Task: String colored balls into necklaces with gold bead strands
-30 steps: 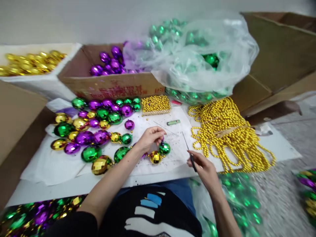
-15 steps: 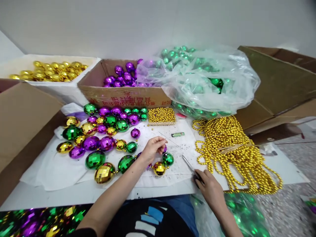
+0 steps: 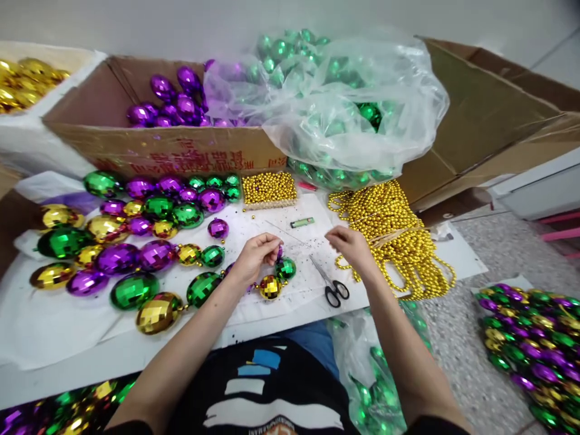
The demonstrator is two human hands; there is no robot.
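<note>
My left hand (image 3: 258,257) is closed in a pinch just above the end of a strand of purple, gold and green faceted balls; whatever its fingertips hold is too fine to make out. Beside it lie a green ball (image 3: 286,267) and a gold ball (image 3: 270,287) of that strand. My right hand (image 3: 350,246) hovers near the gold bead strands (image 3: 385,229), fingertips pressed together, with no visible object between them. Black-handled scissors (image 3: 332,287) lie on the white sheet below it. A thin needle-like line (image 3: 287,234) and a green lighter (image 3: 302,223) lie between and beyond the hands.
Larger faceted balls (image 3: 136,290) cover the left side. A small box of gold beads (image 3: 269,189) stands behind. Cardboard boxes (image 3: 181,151) and a clear bag of green balls (image 3: 353,115) line the back. Finished-looking strands (image 3: 534,350) lie at the lower right.
My right hand has let go of the scissors, which now lie on the table, and moved up and away from them. My left hand keeps its pinch by the strand. The view has shifted.
</note>
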